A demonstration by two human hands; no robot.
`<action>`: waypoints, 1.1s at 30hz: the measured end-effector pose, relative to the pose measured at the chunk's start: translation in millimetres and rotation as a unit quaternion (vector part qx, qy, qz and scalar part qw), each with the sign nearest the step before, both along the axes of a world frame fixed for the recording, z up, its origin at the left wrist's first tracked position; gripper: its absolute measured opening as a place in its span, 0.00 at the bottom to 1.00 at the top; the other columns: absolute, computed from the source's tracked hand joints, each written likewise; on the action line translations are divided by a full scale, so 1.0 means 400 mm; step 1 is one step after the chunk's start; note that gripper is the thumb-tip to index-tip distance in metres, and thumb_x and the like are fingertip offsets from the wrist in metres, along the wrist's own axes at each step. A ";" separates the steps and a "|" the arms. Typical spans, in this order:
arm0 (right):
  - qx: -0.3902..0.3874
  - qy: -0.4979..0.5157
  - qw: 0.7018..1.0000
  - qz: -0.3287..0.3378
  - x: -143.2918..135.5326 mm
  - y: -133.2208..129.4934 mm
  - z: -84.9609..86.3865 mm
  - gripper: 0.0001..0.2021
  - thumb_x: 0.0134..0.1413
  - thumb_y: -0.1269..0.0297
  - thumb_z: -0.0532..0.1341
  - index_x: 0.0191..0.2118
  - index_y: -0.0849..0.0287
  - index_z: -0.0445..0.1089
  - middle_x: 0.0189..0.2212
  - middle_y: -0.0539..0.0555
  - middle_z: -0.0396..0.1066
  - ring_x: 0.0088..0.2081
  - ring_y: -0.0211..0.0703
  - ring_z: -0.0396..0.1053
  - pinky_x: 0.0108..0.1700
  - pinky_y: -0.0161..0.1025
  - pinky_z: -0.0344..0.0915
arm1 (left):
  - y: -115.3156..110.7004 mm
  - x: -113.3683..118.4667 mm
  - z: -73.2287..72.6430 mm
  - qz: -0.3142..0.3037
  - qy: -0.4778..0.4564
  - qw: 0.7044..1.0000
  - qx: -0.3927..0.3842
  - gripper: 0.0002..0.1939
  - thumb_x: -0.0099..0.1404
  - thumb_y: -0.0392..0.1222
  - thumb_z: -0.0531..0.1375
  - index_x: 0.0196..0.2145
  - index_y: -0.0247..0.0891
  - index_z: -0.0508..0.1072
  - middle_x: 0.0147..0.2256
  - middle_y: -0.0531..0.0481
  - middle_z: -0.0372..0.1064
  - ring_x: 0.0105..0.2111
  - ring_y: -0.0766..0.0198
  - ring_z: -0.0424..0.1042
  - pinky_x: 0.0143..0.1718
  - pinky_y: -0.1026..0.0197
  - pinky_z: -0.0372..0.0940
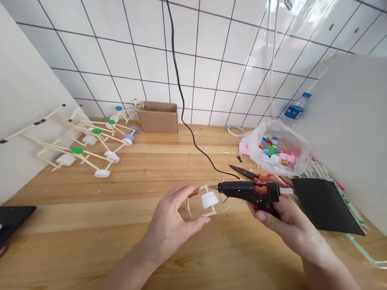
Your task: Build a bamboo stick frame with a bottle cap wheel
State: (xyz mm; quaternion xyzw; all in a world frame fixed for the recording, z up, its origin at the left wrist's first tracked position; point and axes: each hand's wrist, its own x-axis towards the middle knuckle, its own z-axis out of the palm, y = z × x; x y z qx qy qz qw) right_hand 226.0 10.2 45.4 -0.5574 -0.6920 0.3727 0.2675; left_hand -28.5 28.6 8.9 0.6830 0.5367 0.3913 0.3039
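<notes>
Between thumb and fingers, my left hand [171,216] grips a small frame of wooden sticks [204,214]. A white bottle cap [210,199] sits within that frame, on its right side. Wrapped round the handle of a black hot glue gun [245,190] is my right hand [283,222]. The gun points left, and its metal nozzle is at the frame's upper right corner, just above the cap. Whether the nozzle touches the stick I cannot tell. A white glue stick [286,191] protrudes from the gun's back end.
Stick-built models with bottle-cap wheels [101,173] stand at the left, by a cardboard box [159,117]. Scissors [244,172] lie behind the gun. To the right are a plastic bag of caps [299,151], black sheet [328,204] and water bottle [296,108]. A black cord [179,76] hangs behind.
</notes>
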 end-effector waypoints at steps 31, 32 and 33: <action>0.007 0.179 0.984 0.023 -0.020 -0.018 -0.002 0.12 0.57 0.54 0.58 0.37 0.58 0.69 0.30 0.52 0.66 0.31 0.40 0.62 0.31 0.34 0.60 | 0.009 -0.039 0.010 -0.189 -0.424 0.856 -0.227 0.27 0.40 0.53 0.71 0.40 0.40 0.78 0.35 0.47 0.72 0.39 0.56 0.66 0.43 0.58 0.60; 0.014 0.174 0.984 0.022 -0.022 -0.021 -0.002 0.12 0.57 0.54 0.58 0.37 0.58 0.70 0.30 0.53 0.66 0.31 0.40 0.62 0.31 0.35 0.60 | 0.010 -0.040 0.009 -0.187 -0.433 0.852 -0.228 0.28 0.41 0.53 0.71 0.40 0.40 0.78 0.35 0.47 0.71 0.39 0.56 0.65 0.44 0.58 0.59; 0.019 0.169 0.985 0.022 -0.023 -0.023 -0.002 0.12 0.57 0.54 0.58 0.36 0.58 0.70 0.29 0.53 0.66 0.30 0.40 0.62 0.31 0.35 0.61 | 0.010 -0.041 0.008 -0.186 -0.442 0.848 -0.227 0.28 0.41 0.54 0.71 0.40 0.40 0.78 0.35 0.47 0.71 0.39 0.56 0.65 0.45 0.58 0.59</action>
